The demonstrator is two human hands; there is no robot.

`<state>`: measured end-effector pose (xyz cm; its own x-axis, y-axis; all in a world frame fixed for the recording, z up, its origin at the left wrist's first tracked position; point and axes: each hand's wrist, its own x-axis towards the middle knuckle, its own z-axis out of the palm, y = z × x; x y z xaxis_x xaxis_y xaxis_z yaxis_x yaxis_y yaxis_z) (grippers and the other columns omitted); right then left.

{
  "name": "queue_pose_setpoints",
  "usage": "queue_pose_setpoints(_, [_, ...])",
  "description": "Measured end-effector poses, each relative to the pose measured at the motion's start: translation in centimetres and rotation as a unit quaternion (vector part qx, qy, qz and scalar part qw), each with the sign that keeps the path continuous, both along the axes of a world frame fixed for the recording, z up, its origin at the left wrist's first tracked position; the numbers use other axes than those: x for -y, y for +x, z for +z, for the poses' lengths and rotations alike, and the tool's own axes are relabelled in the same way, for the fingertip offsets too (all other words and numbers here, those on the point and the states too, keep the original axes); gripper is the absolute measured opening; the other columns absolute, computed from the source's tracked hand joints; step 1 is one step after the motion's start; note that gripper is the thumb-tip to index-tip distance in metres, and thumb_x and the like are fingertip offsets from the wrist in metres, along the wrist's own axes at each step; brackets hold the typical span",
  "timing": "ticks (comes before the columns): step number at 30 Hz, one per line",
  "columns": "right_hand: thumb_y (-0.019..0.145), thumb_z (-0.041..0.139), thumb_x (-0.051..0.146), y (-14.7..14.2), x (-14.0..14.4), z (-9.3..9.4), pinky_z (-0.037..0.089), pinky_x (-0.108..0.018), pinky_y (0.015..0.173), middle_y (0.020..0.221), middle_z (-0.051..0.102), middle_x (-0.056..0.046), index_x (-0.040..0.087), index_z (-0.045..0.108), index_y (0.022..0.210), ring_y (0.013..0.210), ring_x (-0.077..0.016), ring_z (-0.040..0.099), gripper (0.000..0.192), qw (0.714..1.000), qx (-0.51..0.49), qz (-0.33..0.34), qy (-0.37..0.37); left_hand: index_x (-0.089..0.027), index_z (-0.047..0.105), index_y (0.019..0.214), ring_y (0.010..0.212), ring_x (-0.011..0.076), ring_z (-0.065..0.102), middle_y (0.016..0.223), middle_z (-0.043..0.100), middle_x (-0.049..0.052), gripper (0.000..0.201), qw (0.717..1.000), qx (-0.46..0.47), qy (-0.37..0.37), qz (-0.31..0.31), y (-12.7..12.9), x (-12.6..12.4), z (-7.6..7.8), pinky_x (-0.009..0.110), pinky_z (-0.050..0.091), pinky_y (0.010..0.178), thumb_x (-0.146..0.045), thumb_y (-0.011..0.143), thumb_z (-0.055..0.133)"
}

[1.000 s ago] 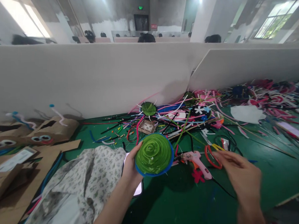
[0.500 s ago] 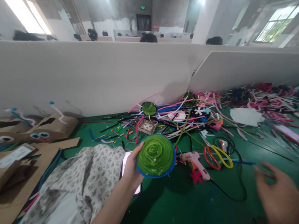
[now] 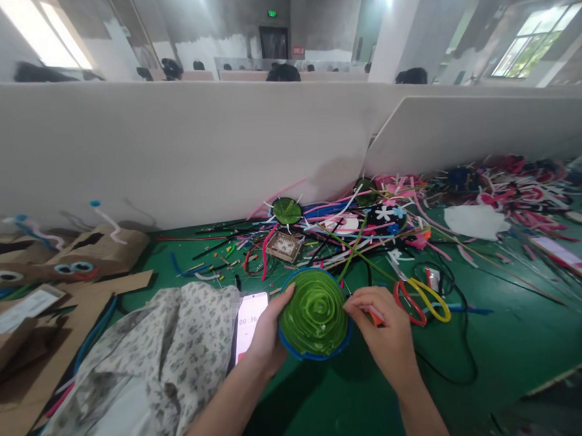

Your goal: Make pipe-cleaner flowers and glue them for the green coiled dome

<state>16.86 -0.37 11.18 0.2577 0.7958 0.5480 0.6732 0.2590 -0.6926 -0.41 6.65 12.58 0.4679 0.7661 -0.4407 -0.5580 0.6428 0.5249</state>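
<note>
1. At far left of the frame, I see brown cardboard figures (image 3: 105,250) with stick-on eyes and stalks, one tipped in blue.
2. In the lower left, a leaf-patterned cloth (image 3: 151,342) lies rumpled on the green desk (image 3: 497,350).
3. Just beside it, a lit phone (image 3: 250,314) displays a running-clock style readout, partly covered by my left hand (image 3: 267,330).
4. That hand's fingers grip the left side of a green coiled disc (image 3: 315,314) edged in blue, raised at lower center.
5. Above the disc, loose stems in pink, blue, black and green spread in a tangled heap (image 3: 340,231).
6. Right of center, the fingers of my right hand (image 3: 384,324) are drawn into a pinch at the disc's right edge; I cannot tell whether anything sits between them.
7. Near that hand, scissors (image 3: 414,283) with red and yellow handles lie on the desk.
8. At far right, a second phone (image 3: 566,259) rests face up.
</note>
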Motion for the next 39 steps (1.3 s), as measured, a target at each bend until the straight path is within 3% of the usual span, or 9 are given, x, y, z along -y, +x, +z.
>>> queue_pose_setpoints(9, [0.092, 0.055, 0.022, 0.5, -1.3, -1.2, 0.040, -0.038, 0.087, 0.080, 0.066, -0.003, 0.020, 0.055, 0.080, 0.081, -0.0191, 0.058, 0.012, 0.940, 0.277, -0.187, 0.069, -0.009, 0.073, 0.099, 0.094, 0.0262, 0.072, 0.093, 0.078, 0.010, 0.021, 0.998, -0.061, 0.002, 0.006, 0.0, 0.4, -0.2, 0.034, 0.055, 0.092, -0.022, 0.084, 0.065])
queue_pose_setpoints(17, [0.096, 0.040, 0.039, 5.5, -0.4, -4.0, 0.043, -0.032, 0.072, 0.082, 0.070, -0.008, 0.018, 0.064, 0.089, 0.076, -0.0211, 0.062, 0.033, 0.948, 0.207, -0.239, -0.043, -0.011, 0.075, 0.094, 0.097, 0.0255, 0.072, 0.088, 0.078, 0.008, 0.020, 0.997, -0.017, 0.025, 0.071, -1.1, -0.8, -0.1, 0.033, 0.054, 0.094, -0.023, 0.085, 0.062])
queue_pose_setpoints(21, [0.092, 0.034, 0.037, 9.7, 2.7, -2.6, 0.042, -0.038, 0.066, 0.089, 0.071, -0.014, 0.014, 0.066, 0.110, 0.074, -0.0277, 0.063, 0.043, 0.911, 0.212, -0.339, -0.099, -0.012, 0.075, 0.097, 0.098, 0.0255, 0.071, 0.092, 0.078, 0.008, 0.022, 0.996, -0.015, 0.020, 0.082, -1.4, -1.3, -0.1, 0.034, 0.053, 0.095, -0.024, 0.086, 0.061])
queue_pose_setpoints(25, [0.088, 0.037, 0.040, 11.2, 4.6, 0.6, 0.041, -0.049, 0.081, 0.125, 0.058, -0.027, 0.005, 0.043, 0.140, 0.106, -0.0385, 0.057, 0.063, 0.862, 0.206, -0.460, -0.047, -0.012, 0.075, 0.098, 0.099, 0.0258, 0.071, 0.093, 0.078, 0.008, 0.023, 0.997, -0.007, 0.017, 0.075, -1.4, -1.1, 0.0, 0.034, 0.052, 0.096, -0.025, 0.086, 0.060])
queue_pose_setpoints(27, [0.089, 0.040, 0.049, 9.5, 4.2, 1.6, 0.042, -0.047, 0.083, 0.116, 0.065, -0.018, 0.017, 0.057, 0.128, 0.102, -0.0346, 0.059, 0.054, 0.904, 0.114, -0.406, -0.071, -0.011, 0.075, 0.098, 0.099, 0.0259, 0.071, 0.090, 0.078, 0.008, 0.022, 0.997, -0.006, 0.016, 0.070, -1.3, -0.9, 0.0, 0.034, 0.052, 0.097, -0.024, 0.086, 0.060])
queue_pose_setpoints(29, [0.088, 0.044, 0.057, 6.6, 3.1, 1.8, 0.046, -0.039, 0.081, 0.099, 0.070, -0.009, 0.023, 0.069, 0.099, 0.092, -0.0271, 0.062, 0.044, 0.961, -0.006, -0.250, -0.120, -0.011, 0.074, 0.097, 0.099, 0.0260, 0.071, 0.087, 0.078, 0.009, 0.022, 0.998, -0.008, 0.013, 0.059, -1.0, -0.7, -0.1, 0.035, 0.051, 0.097, -0.024, 0.087, 0.060])
queue_pose_setpoints(32, [0.086, 0.049, 0.059, 1.8, 1.1, 1.0, 0.045, -0.028, 0.063, 0.073, 0.064, -0.003, 0.021, 0.064, 0.073, 0.068, -0.0181, 0.057, 0.043, 0.971, -0.127, 0.020, -0.201, -0.010, 0.074, 0.098, 0.099, 0.0262, 0.071, 0.089, 0.078, 0.009, 0.022, 0.999, -0.010, 0.009, 0.038, -0.6, -0.3, -0.1, 0.036, 0.051, 0.097, -0.023, 0.087, 0.060])
queue_pose_setpoints(35, [0.086, 0.052, 0.059, -0.8, -0.5, -0.1, 0.038, -0.025, 0.053, 0.055, 0.051, 0.002, 0.020, 0.054, 0.058, 0.054, -0.0127, 0.046, 0.048, 0.948, -0.235, 0.077, -0.198, -0.010, 0.074, 0.099, 0.098, 0.0260, 0.071, 0.093, 0.078, 0.010, 0.022, 0.999, -0.005, 0.016, 0.031, -0.5, -0.2, 0.0, 0.035, 0.052, 0.097, -0.023, 0.086, 0.061])
queue_pose_setpoints(39, [0.079, 0.062, 0.057, 0.0, -1.4, -1.3, 0.038, -0.024, 0.049, 0.051, 0.046, 0.003, 0.019, 0.050, 0.056, 0.049, -0.0106, 0.043, 0.046, 0.899, -0.431, -0.007, -0.081, -0.011, 0.073, 0.102, 0.097, 0.0258, 0.072, 0.091, 0.078, 0.009, 0.025, 0.998, -0.013, 0.010, 0.059, -0.9, -0.4, 0.3, 0.036, 0.052, 0.096, -0.024, 0.087, 0.058])
